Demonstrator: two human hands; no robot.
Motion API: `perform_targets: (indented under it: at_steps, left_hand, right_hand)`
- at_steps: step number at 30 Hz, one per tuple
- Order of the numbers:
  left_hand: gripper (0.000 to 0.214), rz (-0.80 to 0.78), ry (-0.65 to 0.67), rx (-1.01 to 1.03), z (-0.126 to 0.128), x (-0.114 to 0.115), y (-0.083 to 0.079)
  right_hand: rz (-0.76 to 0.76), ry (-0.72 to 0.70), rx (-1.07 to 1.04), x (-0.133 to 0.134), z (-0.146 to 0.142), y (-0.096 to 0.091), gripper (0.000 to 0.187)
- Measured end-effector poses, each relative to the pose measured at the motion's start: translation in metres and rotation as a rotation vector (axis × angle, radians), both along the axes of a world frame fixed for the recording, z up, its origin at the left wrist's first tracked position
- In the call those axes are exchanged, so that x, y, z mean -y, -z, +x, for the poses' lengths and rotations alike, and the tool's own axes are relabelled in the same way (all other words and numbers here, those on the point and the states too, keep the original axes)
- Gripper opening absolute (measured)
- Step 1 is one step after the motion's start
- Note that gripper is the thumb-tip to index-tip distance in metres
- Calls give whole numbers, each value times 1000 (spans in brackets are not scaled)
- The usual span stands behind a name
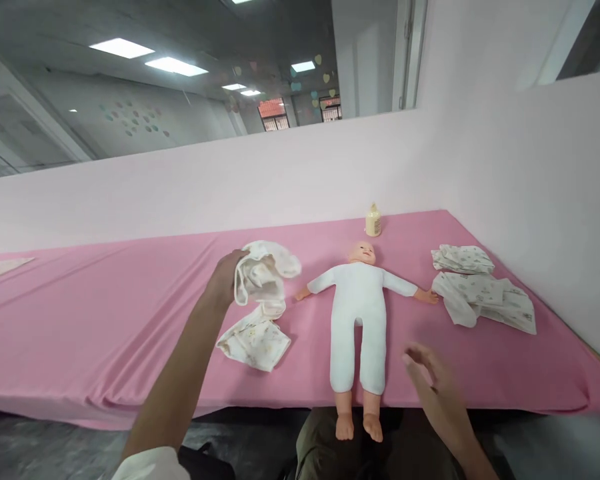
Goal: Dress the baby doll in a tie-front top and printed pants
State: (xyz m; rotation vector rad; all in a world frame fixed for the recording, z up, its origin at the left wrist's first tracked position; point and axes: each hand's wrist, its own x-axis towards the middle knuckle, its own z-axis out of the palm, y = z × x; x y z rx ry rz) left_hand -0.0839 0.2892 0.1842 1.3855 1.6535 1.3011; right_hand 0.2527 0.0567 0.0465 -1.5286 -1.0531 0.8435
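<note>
On its back lies a baby doll (359,313) in a white body suit, arms spread and feet hanging over the table's front edge. Left of the doll, my left hand (226,273) grips a crumpled white baby garment (267,267) with pale trim, lifting its upper part. Beneath it a folded white printed cloth (257,343) lies on the table; whether the two are one piece I cannot tell. My right hand (437,387) hovers, slightly blurred, right of the doll's legs, fingers curved and apart from the thumb, with nothing in it.
A pink sheet (145,307) covers the table. Behind the doll's head stands a cream bottle (373,221). To the right lie a folded printed cloth (463,259) and a printed baby garment (487,300). A white wall (205,193) with a window above closes off the back.
</note>
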Motion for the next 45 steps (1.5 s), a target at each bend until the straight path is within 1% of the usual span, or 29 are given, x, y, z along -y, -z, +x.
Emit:
perform_targets:
  at_steps: [1,2,3,4,5,6,7,8,9,12,14,15,17,18,19,20,22,23,25,27,29,31,34,37,39,41,42,43,45]
  left_hand:
    - [27,-32,164,88,19,14,-11]
    - [31,-66,300,142,38,29,-21]
    - [34,-118,423,169,55,45,-28]
    - [36,-160,514,205,71,60,-34]
    - [38,-206,589,232,83,72,-37]
    - [41,-239,652,247,92,82,-39]
    - [43,-268,709,241,98,89,-39]
    - [45,-283,751,208,100,93,-39]
    - [46,-282,778,150,99,94,-38]
    - [44,-261,833,-104,90,86,-35]
    - [46,-212,876,-263,85,79,-31]
    - [52,-172,883,-339,85,77,-27]
    - [71,-55,851,-502,89,76,-17]
    - [76,9,817,-582,94,76,-10]
    - [73,70,778,-648,99,77,-3]
    - [62,129,740,-691,104,78,4]
    - [34,219,662,-690,114,77,14]
    - [29,241,621,-655,117,74,16]
    - [26,253,540,-558,118,65,13]
    - [26,290,440,-492,113,52,4]
    - [28,363,333,-489,104,40,-9]
    - [29,425,260,-525,94,32,-20]
    - [31,450,211,-527,81,27,-35]
    - [30,403,178,-434,70,28,-45]
    - [28,351,200,-373,66,28,-50]
    - [28,318,228,-374,64,25,-50]
    - [29,312,236,-404,65,23,-47]
    - [31,322,237,-449,68,22,-42]
    - [34,390,238,-552,80,28,-24]
  right_hand:
    - [90,-49,86,-11,-11,-13,38]
    - [200,-79,169,-23,-21,-24,45]
    - [306,-93,259,-36,-31,-32,55]
    - [392,-111,360,-50,-39,-37,63]
    - [478,-104,458,-63,-44,-40,65]
    - [544,-86,529,-74,-47,-41,58]
    - [583,-53,560,-83,-47,-42,46]
    - [592,-11,549,-90,-44,-42,34]
    - [571,27,504,-93,-39,-44,28]
    - [435,96,313,-91,-17,-56,31]
    - [386,113,218,-85,-4,-71,32]
    - [380,121,173,-83,1,-80,32]
    - [373,113,56,-83,6,-101,30]
    - [373,96,-12,-84,6,-111,29]
    - [378,74,-76,-85,6,-121,29]
    - [386,55,-133,-86,5,-130,29]
    - [395,21,-203,-88,3,-147,30]
    - [393,10,-208,-87,2,-154,29]
    - [380,-6,-173,-83,3,-166,29]
    - [368,-23,-112,-77,9,-176,29]
    - [356,-20,-59,-71,19,-184,30]
    - [354,18,-27,-66,33,-190,29]
    - [390,133,-20,-61,57,-195,26]
    - [425,237,-43,-58,78,-194,25]
    - [433,287,-49,-57,87,-192,23]
    - [430,308,-53,-58,91,-189,20]
    - [425,307,-56,-59,91,-187,19]
    - [417,298,-61,-60,90,-186,19]
    - [403,266,-62,-63,83,-186,19]
